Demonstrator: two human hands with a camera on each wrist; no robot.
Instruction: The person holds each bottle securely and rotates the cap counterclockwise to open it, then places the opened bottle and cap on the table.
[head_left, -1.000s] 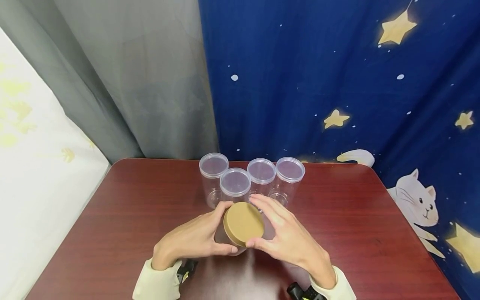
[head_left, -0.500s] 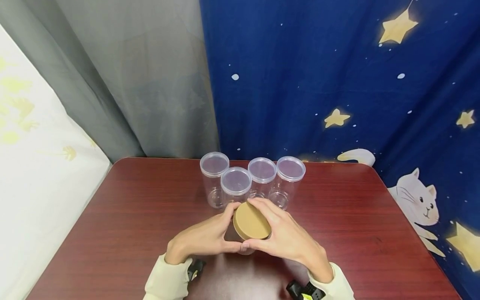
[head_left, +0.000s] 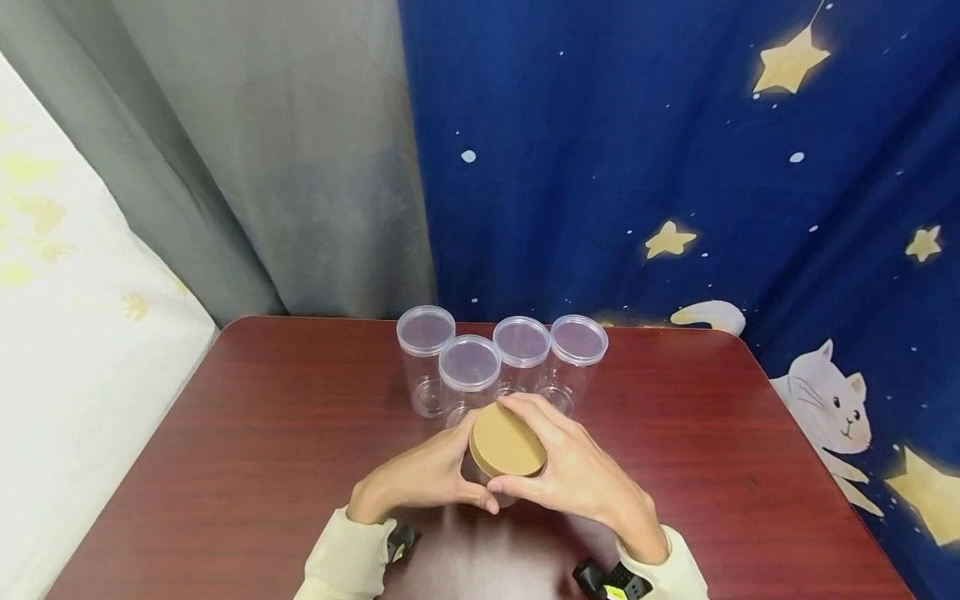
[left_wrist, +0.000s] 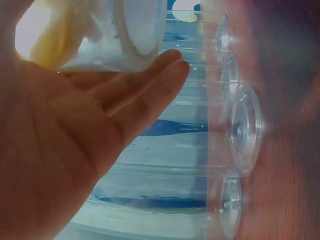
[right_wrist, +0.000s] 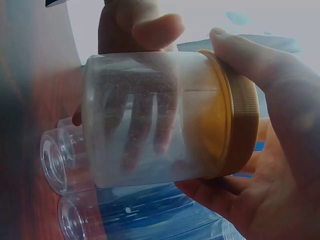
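Above the smooth red table (head_left: 247,467), the left hand (head_left: 420,483) held a clear round jar (right_wrist: 150,120); the right hand (head_left: 577,479) gripped its ridged tan lid (head_left: 507,442).

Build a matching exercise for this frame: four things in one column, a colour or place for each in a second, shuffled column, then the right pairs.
Things:
1. lid
2. left hand
3. right hand
4. four clear jars

Descriptions:
A. in a cluster at the far side of the table
B. tan, on the held jar
C. grips the lid's rim
D. holds the jar's clear body

Pairs: 1-B, 2-D, 3-C, 4-A
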